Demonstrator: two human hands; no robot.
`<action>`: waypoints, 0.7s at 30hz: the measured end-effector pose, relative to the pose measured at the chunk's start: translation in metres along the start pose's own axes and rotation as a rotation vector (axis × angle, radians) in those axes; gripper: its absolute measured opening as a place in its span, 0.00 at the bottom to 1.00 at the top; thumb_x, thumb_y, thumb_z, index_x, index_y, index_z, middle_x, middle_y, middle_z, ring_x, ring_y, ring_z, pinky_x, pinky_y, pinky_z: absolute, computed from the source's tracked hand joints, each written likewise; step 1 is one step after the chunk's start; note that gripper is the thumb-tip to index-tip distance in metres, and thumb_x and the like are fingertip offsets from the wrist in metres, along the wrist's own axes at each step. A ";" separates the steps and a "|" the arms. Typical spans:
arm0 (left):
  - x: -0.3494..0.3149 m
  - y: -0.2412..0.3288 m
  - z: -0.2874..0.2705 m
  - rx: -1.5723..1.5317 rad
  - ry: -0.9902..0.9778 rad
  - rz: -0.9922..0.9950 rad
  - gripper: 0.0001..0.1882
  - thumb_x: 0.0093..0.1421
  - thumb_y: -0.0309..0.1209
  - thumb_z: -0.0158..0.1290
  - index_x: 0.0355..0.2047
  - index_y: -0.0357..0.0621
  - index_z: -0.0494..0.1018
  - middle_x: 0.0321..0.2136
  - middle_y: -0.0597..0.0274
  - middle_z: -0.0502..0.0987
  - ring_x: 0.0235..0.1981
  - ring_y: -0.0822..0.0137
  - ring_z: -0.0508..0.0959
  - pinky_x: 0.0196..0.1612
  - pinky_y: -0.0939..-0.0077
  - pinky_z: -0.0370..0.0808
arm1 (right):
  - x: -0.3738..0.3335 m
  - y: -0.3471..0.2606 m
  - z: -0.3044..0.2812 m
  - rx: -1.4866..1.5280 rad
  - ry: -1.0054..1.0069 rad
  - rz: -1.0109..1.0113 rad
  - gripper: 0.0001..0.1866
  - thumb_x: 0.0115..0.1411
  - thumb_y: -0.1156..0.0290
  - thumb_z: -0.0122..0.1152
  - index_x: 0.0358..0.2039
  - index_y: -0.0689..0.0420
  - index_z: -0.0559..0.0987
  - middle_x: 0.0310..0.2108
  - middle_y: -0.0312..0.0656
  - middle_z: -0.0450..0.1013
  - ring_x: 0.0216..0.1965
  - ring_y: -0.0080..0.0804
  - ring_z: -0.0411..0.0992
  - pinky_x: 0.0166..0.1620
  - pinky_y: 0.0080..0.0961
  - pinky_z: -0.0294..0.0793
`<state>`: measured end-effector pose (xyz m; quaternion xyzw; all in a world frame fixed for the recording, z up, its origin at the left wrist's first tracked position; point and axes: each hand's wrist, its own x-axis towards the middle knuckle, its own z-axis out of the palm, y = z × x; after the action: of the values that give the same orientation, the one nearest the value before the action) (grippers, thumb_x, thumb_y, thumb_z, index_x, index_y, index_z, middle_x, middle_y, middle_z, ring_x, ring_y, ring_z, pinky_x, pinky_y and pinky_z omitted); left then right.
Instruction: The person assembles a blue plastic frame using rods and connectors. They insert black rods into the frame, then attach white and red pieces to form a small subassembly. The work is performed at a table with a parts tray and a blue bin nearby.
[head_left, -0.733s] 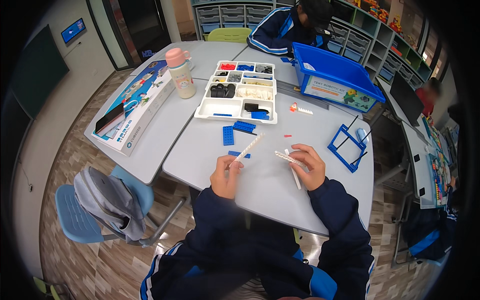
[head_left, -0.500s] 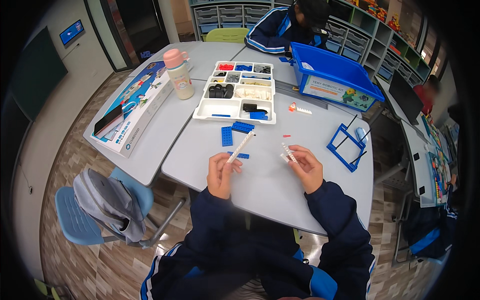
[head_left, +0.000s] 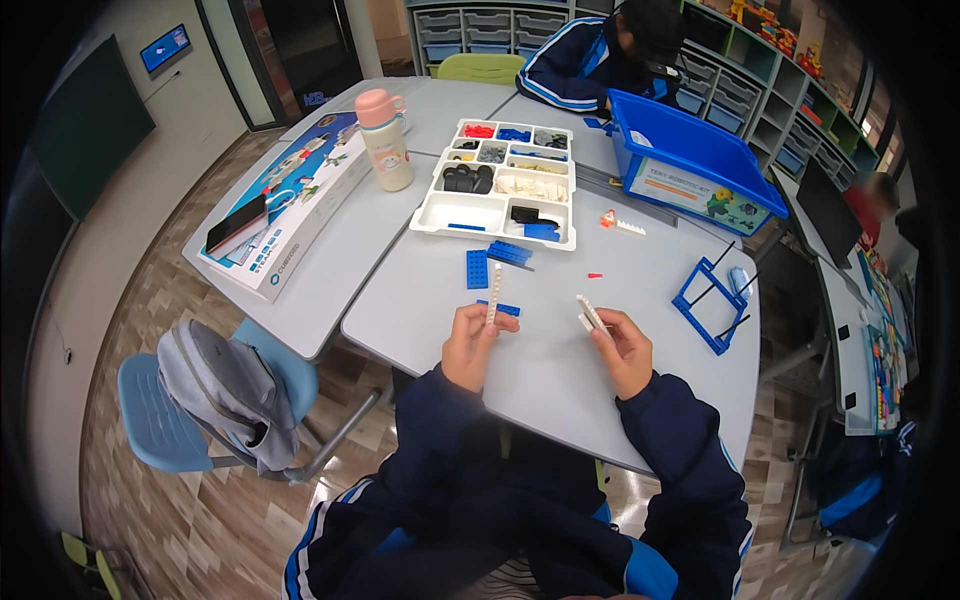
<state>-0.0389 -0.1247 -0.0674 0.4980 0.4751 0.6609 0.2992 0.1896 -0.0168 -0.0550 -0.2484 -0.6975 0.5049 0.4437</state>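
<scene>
My left hand is closed on a long thin white building beam, which stands nearly upright from my fingers. In my right hand are white building pieces, a studded beam with a short piece at its side; whether they are joined I cannot tell. Just beyond my left hand lie a blue studded plate, a blue beam and a thinner blue strip, partly behind my fingers. A small red piece rests past my right hand.
A sorting tray of parts stands ahead, with a blue bin to its right. At right lies a blue frame with black rods. A bottle, a box and a phone are at left. Someone sits across the table.
The whole view has shifted slightly right. The beam in my left hand has turned from a slant to nearly upright. My right hand still holds its white pieces, now angled differently.
</scene>
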 end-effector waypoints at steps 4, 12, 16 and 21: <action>0.001 -0.001 0.001 0.006 0.028 0.058 0.07 0.72 0.24 0.40 0.48 0.42 0.59 0.46 0.47 0.78 0.49 0.63 0.77 0.57 0.64 0.69 | 0.000 0.005 0.000 -0.057 0.035 -0.001 0.15 0.67 0.77 0.56 0.53 0.66 0.73 0.47 0.42 0.73 0.50 0.28 0.71 0.57 0.27 0.67; 0.002 -0.004 -0.001 -0.066 0.066 0.198 0.05 0.70 0.20 0.38 0.43 0.43 0.62 0.46 0.46 0.77 0.46 0.66 0.74 0.53 0.70 0.68 | -0.001 -0.015 0.003 0.147 0.119 0.131 0.14 0.67 0.74 0.56 0.52 0.63 0.72 0.31 0.36 0.72 0.31 0.17 0.67 0.34 0.17 0.63; -0.005 0.001 -0.003 -0.048 0.120 0.088 0.05 0.69 0.22 0.41 0.41 0.41 0.67 0.37 0.56 0.75 0.38 0.72 0.71 0.46 0.76 0.67 | -0.004 -0.017 0.002 -0.039 0.110 -0.022 0.11 0.66 0.70 0.59 0.46 0.61 0.74 0.24 0.31 0.67 0.25 0.14 0.61 0.29 0.16 0.59; -0.009 0.007 -0.006 -0.043 0.171 0.080 0.05 0.69 0.27 0.47 0.39 0.40 0.71 0.28 0.68 0.71 0.33 0.75 0.69 0.39 0.78 0.68 | -0.012 -0.004 -0.005 -0.005 0.117 -0.015 0.09 0.67 0.67 0.60 0.36 0.59 0.73 0.19 0.27 0.62 0.21 0.13 0.57 0.27 0.16 0.55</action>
<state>-0.0408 -0.1374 -0.0646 0.4516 0.4643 0.7225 0.2417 0.1998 -0.0250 -0.0553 -0.2733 -0.6735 0.4843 0.4870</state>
